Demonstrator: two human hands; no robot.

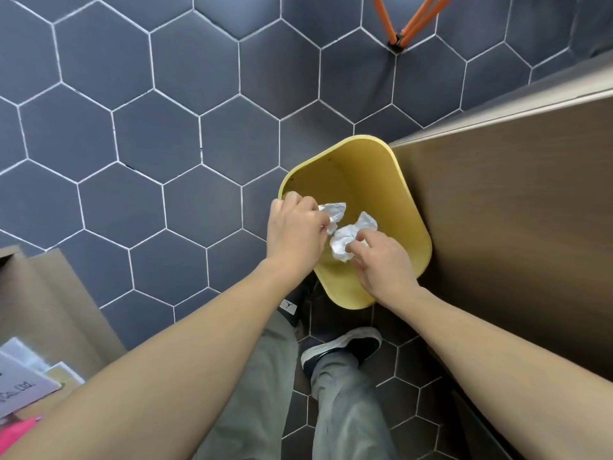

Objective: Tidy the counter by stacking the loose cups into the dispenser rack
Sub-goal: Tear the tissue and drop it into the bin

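A floor of dark grey hexagonal tiles (149, 134) with white grout is filling most of the head view, and a yellow wastebasket (391, 194) is standing on it as the central landmark. A brown wood-grain cabinet panel (514, 227) is running along the right of the wastebasket, touching or nearly touching its rim. Well to the lower left of the wastebasket, a brown worktop corner (49, 300) is carrying papers (23, 376) and something pink (16, 429) at the frame's edge. Far above and to the right of the wastebasket, orange legs (411, 21) are meeting at a black foot on the tiles.

A person is standing just below the wastebasket in grey trousers (348, 410) and dark sneakers (345, 346), both bare forearms reaching forward over its opening. The left hand (295, 230) is hovering over the wastebasket's left rim, fingers pinched closed on a crumpled white wrapper (333, 212). The right hand (381, 263) is hovering over the wastebasket's near side, fingertips closed on a second crumpled white wad (351, 235). The two wads are hanging just beside each other above the wastebasket's interior; whether they are touching cannot be told.

No cups or dispenser rack are appearing anywhere around the wastebasket in this view.
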